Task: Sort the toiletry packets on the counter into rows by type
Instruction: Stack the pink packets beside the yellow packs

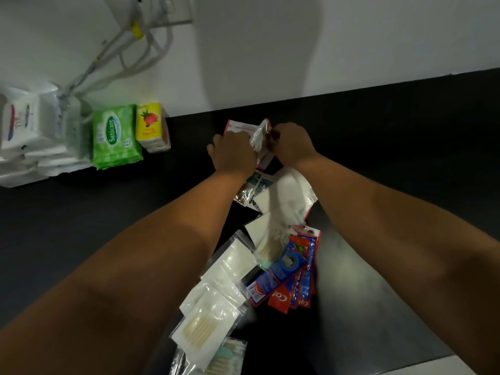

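Reaching out over the black counter (392,158), both hands meet at the far end of the packet pile, close to the white wall (270,50). The left hand (234,152) and the right hand (290,144) are both pinching the same small crinkly white sachet (257,136), held up between them just above the counter. Left fingers are closed on its left edge, right fingers closed on its upper right corner, so that's a two-handed grasp on one packet.

Taking that sachet as the landmark: right under and behind it lies a clear packet with a pink strip (238,127), flat on the counter. Nearer the camera from the sachet sits a silvery packet with teal print (254,188), touching a pile of white pad packets (289,196). Further toward the camera comes a fan of red and blue toothpaste sachets (286,277), overlapping each other, and beside them a line of clear bags of cotton swabs (211,318) running to the bottom edge.

Well off to the left of the sachet, against the wall, there's a green wipes pack (115,136), a yellow tissue pack with a strawberry (148,123) just beside it, and white packs (24,136) stacked past those. Grey cables (113,58) hang from a wall outlet (165,9) above them.
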Tool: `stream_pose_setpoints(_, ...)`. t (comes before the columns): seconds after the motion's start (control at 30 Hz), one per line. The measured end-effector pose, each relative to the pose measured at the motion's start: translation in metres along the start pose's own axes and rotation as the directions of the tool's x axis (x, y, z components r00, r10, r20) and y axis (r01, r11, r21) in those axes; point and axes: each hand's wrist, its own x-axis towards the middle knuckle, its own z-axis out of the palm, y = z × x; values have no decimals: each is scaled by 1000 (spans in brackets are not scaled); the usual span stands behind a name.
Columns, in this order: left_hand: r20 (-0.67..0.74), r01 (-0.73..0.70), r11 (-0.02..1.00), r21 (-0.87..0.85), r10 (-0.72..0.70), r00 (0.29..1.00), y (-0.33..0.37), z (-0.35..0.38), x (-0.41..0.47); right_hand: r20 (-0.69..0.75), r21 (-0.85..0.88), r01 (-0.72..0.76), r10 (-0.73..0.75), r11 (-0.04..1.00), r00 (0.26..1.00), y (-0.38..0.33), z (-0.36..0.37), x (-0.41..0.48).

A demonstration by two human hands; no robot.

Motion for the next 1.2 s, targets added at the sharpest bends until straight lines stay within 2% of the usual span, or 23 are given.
stream_pose_setpoints(0.07,-57,-65,979,-192,55,997,-10,-12,-4,-123,136,0,17,991,992,-6,-9,-8)
stream_pose_setpoints(0.13,-75,-118,909,-399,96,993,-22,-29,-11,-251,259,38,29,965,968,-17,-16,-19)
stream_pose_setpoints(0.2,-123,-132,832,-538,77,989,-36,-49,-21,-304,362,65,52,930,951,-34,-21,-33)
stream_pose_setpoints(0.27,-134,-87,737,-670,-5,991,-56,-66,-35,-279,473,71,72,878,958,-53,-21,-51)
stream_pose_setpoints(0.43,-18,47,377,-925,-167,986,-130,-91,-91,-106,733,94,-24,674,994,-113,-5,-108)
stream_pose_setpoints(0.47,13,78,335,-939,-193,981,-145,-92,-103,-78,749,86,-42,657,996,-125,2,-119)
stream_pose_setpoints(0.57,94,171,296,-940,-258,962,-186,-89,-135,2,767,31,-51,641,999,-152,28,-147)
stream_pose_setpoints(0.67,138,227,335,-915,-269,953,-215,-80,-156,91,768,-57,-20,637,996,-168,54,-167)
stream_pose_setpoints(0.8,196,317,455,-832,-293,936,-239,-64,-168,123,571,-130,72,810,990,-177,85,-183)
stream_pose_setpoints(0.9,254,389,539,-747,-309,917,-249,-53,-173,137,455,-176,126,873,982,-181,98,-190)
stream_pose_setpoints(0.97,261,393,620,-679,-297,919,-251,-48,-176,160,380,-203,152,902,975,-185,102,-193)
stream_pose_setpoints(1.07,195,346,743,-573,-287,938,-251,-47,-183,132,297,-210,177,932,975,-193,105,-196)
stream_pose_setpoints(1.2,196,337,763,-552,-273,942,-245,-52,-187,144,297,-244,209,923,967,-202,111,-199)
